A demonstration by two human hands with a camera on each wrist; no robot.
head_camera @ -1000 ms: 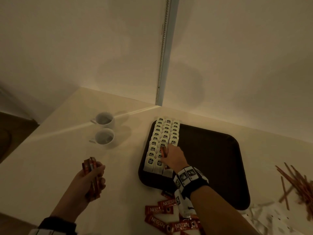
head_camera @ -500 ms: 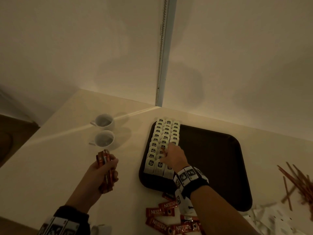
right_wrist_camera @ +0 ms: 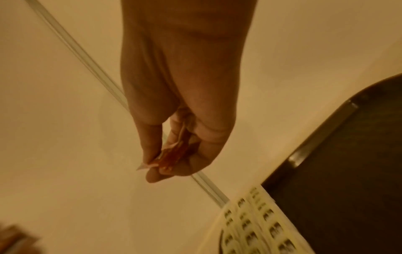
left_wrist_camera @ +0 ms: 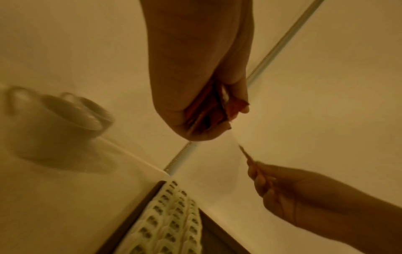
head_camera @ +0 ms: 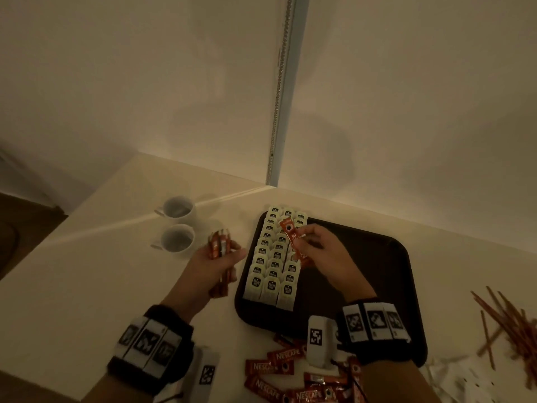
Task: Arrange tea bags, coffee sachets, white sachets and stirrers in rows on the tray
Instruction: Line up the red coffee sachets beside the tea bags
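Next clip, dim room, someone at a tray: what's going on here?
A person is laying out hot-drink supplies on a dark tray. Three rows of tea bags already fill its left side. The right hand pinches one coffee sachet above them, while the left hand grips a bundle of sachets beside the tray. More coffee sachets, stirrers and white sachets still lie on the counter.

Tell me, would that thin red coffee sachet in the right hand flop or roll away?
The thin red coffee sachet probably stays fairly stiff: it sticks out straight past the right hand, pinched partway along. It looks flat, so rolling seems unlikely. It is likely light, since the left hand holds several together.
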